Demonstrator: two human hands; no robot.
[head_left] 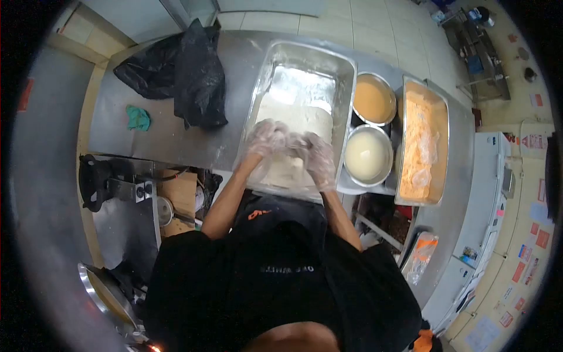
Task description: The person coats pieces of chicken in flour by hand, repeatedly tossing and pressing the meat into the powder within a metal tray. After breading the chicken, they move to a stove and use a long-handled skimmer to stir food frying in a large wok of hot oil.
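Note:
A deep metal pan [347, 67] stands in front of me, with white flour-like powder [299, 117] heaped over its middle and near end. Both my hands wear clear plastic gloves and are inside the pan, close together above the powder. My left hand [267, 139] is closed, its fingers curled inward. My right hand [319, 159] is closed too, fingertips almost meeting the left ones. A small pale piece seems to lie between the fingertips, but the gloves hide what it is.
Right of the pan are a bowl of orange liquid [373, 100], a bowl of creamy liquid [368, 156] and a long tray [441, 111] of orange crumbly coating. Black plastic bags [199, 82] and a green cloth [138, 118] lie on the left. A round pan [105, 293] stands lower left.

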